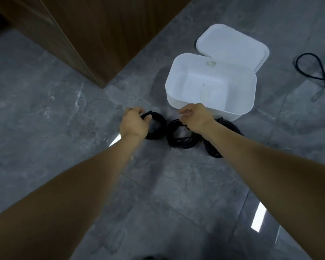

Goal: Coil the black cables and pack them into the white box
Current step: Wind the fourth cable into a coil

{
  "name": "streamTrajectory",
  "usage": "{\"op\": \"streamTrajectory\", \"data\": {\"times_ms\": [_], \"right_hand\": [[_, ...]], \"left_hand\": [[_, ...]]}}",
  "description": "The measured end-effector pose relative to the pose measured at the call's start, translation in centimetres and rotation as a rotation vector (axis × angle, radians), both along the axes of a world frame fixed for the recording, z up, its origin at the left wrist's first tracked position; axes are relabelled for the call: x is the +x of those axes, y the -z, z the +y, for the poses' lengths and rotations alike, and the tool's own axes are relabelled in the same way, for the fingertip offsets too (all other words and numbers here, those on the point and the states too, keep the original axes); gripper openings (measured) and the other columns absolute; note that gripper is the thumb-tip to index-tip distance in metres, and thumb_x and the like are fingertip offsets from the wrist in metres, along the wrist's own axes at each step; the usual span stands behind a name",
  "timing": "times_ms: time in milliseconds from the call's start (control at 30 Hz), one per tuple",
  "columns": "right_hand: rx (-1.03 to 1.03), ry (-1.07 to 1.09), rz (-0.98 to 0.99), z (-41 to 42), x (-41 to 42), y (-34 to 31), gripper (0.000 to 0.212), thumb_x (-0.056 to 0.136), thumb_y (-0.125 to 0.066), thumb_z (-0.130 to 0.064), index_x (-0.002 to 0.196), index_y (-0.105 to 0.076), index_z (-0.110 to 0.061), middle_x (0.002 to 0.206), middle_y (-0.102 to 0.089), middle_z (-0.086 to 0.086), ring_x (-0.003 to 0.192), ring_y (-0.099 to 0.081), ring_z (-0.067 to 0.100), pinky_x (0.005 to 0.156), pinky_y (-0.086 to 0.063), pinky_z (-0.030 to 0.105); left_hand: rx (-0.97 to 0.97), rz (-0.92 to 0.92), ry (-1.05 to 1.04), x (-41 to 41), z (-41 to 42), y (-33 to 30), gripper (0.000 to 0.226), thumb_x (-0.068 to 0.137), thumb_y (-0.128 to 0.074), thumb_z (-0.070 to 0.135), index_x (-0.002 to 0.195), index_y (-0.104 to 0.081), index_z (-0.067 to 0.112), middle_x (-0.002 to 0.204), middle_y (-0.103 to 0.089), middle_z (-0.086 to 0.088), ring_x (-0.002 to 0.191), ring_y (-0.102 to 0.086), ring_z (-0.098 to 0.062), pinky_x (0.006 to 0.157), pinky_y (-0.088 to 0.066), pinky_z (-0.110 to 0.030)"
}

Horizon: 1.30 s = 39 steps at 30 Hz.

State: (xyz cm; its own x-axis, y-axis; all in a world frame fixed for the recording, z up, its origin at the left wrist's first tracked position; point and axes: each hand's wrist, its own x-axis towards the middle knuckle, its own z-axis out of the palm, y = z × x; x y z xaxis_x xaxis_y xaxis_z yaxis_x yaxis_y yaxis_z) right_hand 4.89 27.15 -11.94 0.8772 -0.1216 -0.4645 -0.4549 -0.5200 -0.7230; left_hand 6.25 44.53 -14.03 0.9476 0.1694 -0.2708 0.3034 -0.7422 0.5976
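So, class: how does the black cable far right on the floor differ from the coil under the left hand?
The far-right cable lies loose in open loops, while the left coil is wound into a tight ring. The far-right cable lies untouched, away from both hands; the left hand grips the left coil. The far-right cable lies beyond the white box; the left coil lies in front of it. Both are black and lie on the floor.

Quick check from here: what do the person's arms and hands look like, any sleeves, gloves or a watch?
Both arms are bare along all that shows, no sleeves in view. The left hand and right hand wear no gloves, and no watch or band shows on either wrist.
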Motion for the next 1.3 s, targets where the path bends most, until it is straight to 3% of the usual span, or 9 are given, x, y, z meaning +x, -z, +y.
{"op": "streamTrajectory", "data": {"times_ms": [200, 333, 467, 633, 800, 900, 1067, 1167, 1300], "right_hand": [[-0.043, 0.076, -0.112, -6.6, -1.3, -3.4, 0.026, 0.089, -0.055, -0.008, 0.113, -0.063, -0.011, 0.093, -0.060, 0.005, 0.088, -0.057, 0.020, 0.074, -0.044, 0.022], [-0.109, 0.171, -0.167, -13.9, -3.2, -5.6, 0.026, 0.087, -0.057, -0.006, 0.113, -0.063, -0.007, 0.075, -0.057, -0.004, 0.071, -0.054, 0.013, 0.053, -0.040, 0.007], [-0.167, 0.220, -0.176, -21.8, -5.6, -7.3, 0.031, 0.088, -0.057, -0.007, 0.119, -0.061, -0.005, 0.116, -0.063, 0.013, 0.098, -0.057, 0.023, 0.080, -0.042, 0.022], [-0.186, 0.323, -0.108, -32.1, -10.1, -6.3, 0.031, 0.090, -0.060, -0.012, 0.119, -0.058, -0.003, 0.098, -0.059, 0.013, 0.085, -0.054, 0.022, 0.073, -0.042, 0.028], [-0.267, 0.433, -0.009, -40.8, -16.2, -4.1, 0.042, 0.092, -0.058, -0.017, 0.132, -0.049, -0.006, 0.127, -0.055, 0.015, 0.110, -0.056, 0.030, 0.091, -0.047, 0.035], [-0.378, 0.474, 0.037, -44.7, -19.5, -2.4, 0.044, 0.089, -0.060, -0.014, 0.130, -0.050, 0.000, 0.128, -0.054, 0.018, 0.114, -0.054, 0.032, 0.094, -0.046, 0.036], [-0.588, 0.444, 0.143, -48.7, -24.0, -0.1, 0.054, 0.086, -0.060, -0.032, 0.133, -0.046, -0.008, 0.140, -0.037, 0.018, 0.130, -0.034, 0.036, 0.106, -0.033, 0.043], [-0.549, 0.481, 0.295, -50.1, -25.9, 1.3, 0.068, 0.083, -0.059, -0.047, 0.135, -0.039, -0.007, 0.139, -0.036, 0.021, 0.130, -0.032, 0.038, 0.110, -0.028, 0.044], [-0.418, 0.496, 0.384, -50.0, -26.9, 2.2, 0.070, 0.083, -0.061, -0.045, 0.134, -0.037, -0.004, 0.139, -0.034, 0.021, 0.129, -0.032, 0.037, 0.106, -0.032, 0.041]], "left_hand": [[-0.035, -0.088, 0.256, 1.1, -6.6, -5.3, 0.019, 0.091, -0.059, 0.017, 0.107, -0.063, 0.008, 0.109, -0.064, -0.009, 0.097, -0.060, -0.019, 0.077, -0.041, -0.021], [-0.003, -0.136, 0.429, 0.7, -14.2, -8.5, 0.021, 0.091, -0.059, 0.022, 0.110, -0.061, 0.013, 0.116, -0.060, -0.004, 0.100, -0.059, -0.020, 0.082, -0.044, -0.026], [-0.004, -0.125, 0.562, -0.9, -23.0, -10.1, 0.026, 0.091, -0.059, 0.024, 0.116, -0.059, 0.014, 0.119, -0.058, -0.003, 0.105, -0.058, -0.021, 0.090, -0.046, -0.030], [-0.021, -0.090, 0.682, -4.6, -33.2, -8.7, 0.029, 0.091, -0.059, 0.020, 0.118, -0.058, 0.009, 0.122, -0.059, -0.008, 0.109, -0.057, -0.023, 0.092, -0.043, -0.029], [-0.039, -0.003, 0.768, -8.4, -42.0, -5.5, 0.027, 0.091, -0.060, 0.017, 0.116, -0.057, 0.007, 0.124, -0.059, -0.011, 0.109, -0.058, -0.026, 0.096, -0.046, -0.035], [-0.056, 0.045, 0.809, -10.9, -46.3, -3.8, 0.028, 0.092, -0.059, 0.017, 0.117, -0.056, 0.007, 0.125, -0.057, -0.012, 0.110, -0.057, -0.027, 0.095, -0.046, -0.036], [-0.088, 0.126, 0.905, -14.3, -51.2, -1.5, 0.033, 0.092, -0.059, 0.020, 0.123, -0.054, 0.008, 0.130, -0.052, -0.010, 0.115, -0.054, -0.022, 0.093, -0.044, -0.030], [-0.058, 0.203, 0.925, -16.0, -52.4, -0.2, 0.040, 0.090, -0.062, 0.026, 0.126, -0.051, 0.010, 0.133, -0.048, -0.012, 0.115, -0.052, -0.025, 0.095, -0.042, -0.031], [-0.014, 0.284, 0.955, -17.3, -52.5, 0.9, 0.046, 0.092, -0.059, 0.033, 0.132, -0.047, 0.013, 0.137, -0.043, -0.010, 0.120, -0.048, -0.024, 0.090, -0.039, -0.026]]}}
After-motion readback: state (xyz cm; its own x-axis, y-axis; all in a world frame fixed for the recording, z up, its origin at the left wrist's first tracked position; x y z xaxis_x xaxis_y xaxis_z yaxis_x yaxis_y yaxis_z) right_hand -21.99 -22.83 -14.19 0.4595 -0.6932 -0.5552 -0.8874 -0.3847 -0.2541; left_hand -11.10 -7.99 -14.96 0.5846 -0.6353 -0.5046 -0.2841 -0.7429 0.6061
